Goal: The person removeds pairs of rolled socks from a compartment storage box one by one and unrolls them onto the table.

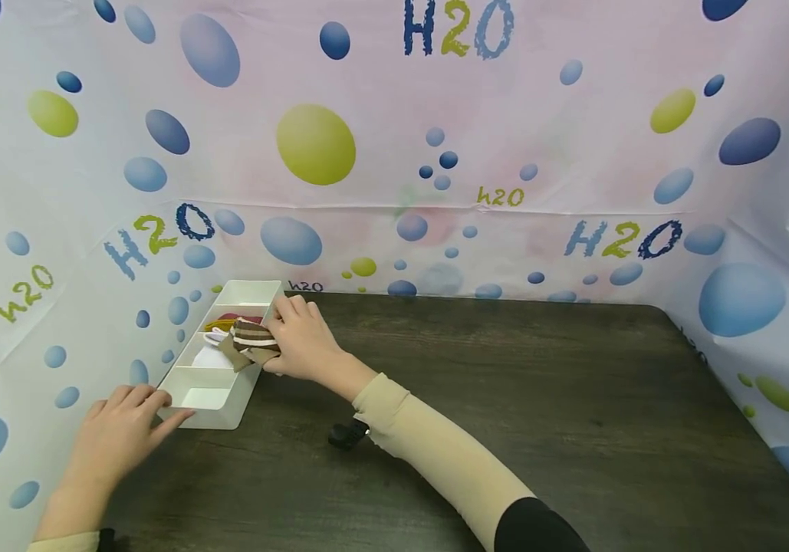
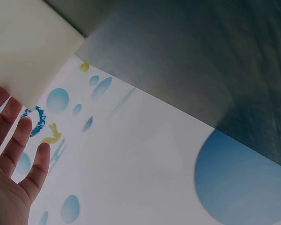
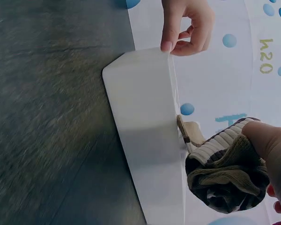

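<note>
A rolled-up bundle of brown-and-cream striped socks is held by my right hand over the right side of a white divided box. Ribbed cuff and dark folds of the socks show in the right wrist view, thumb pressed on top. A tan flap hangs from the bundle toward the box's compartments. My left hand pinches the near left corner of the box, its thumb along the front wall. From the left wrist, the fingers of that hand reach up to the box's wall.
Inside the box lie red fabric, yellow fabric and white fabric; its nearest compartment shows a bare floor. The dark wooden table extends right. A white backdrop with coloured dots rises behind and along the left.
</note>
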